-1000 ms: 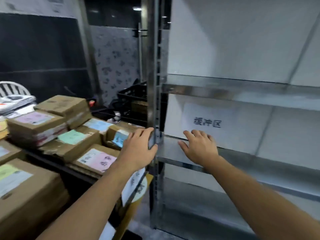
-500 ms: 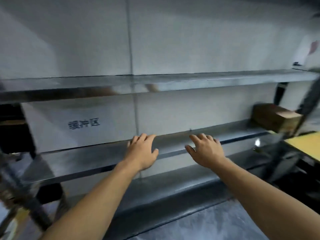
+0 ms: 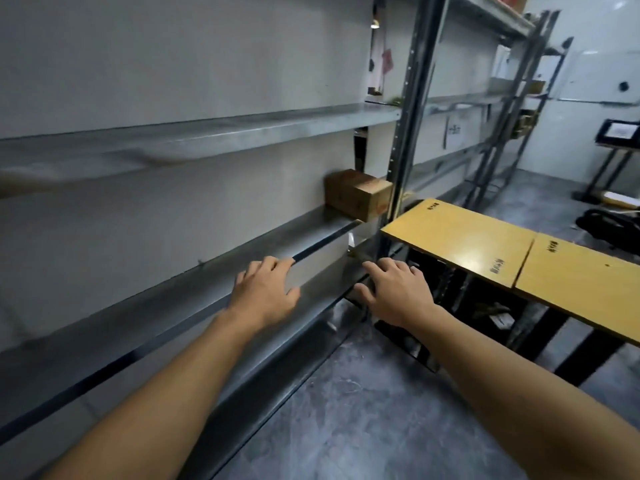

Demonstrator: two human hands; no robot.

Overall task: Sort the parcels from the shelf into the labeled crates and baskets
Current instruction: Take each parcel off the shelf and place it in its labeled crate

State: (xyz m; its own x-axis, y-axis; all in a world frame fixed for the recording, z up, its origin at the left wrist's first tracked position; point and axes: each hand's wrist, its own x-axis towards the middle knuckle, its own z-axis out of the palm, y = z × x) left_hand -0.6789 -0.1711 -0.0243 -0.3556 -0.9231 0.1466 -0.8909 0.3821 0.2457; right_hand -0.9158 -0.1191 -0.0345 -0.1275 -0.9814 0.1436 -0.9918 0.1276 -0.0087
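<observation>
Swinging right along the rack since half a second ago, my view has brought the cardboard box (image 3: 356,194) from the far right edge of the frame to just right of centre, and the paper sign on the back panel has dropped out of sight. The box sits at the right end of the middle shelf (image 3: 166,299), close against the grey upright post (image 3: 407,126); I see no other parcel on this level.

Both hands are empty, with fingers spread and loose. My left hand (image 3: 265,294) hovers at the shelf's front lip in the lower centre. My right hand (image 3: 394,292) hangs just right of it, beyond the shelf's end and below the near corner of the yellow board (image 3: 460,244).

The step, as I judge it, is reaching for that last box. I would bring one hand to each short side and slide the box left, away from the post, before lifting. The board's corner stands near the post, so I would draw the box out towards me. I would read its label before turning; no labelled crate is clear from this view.
</observation>
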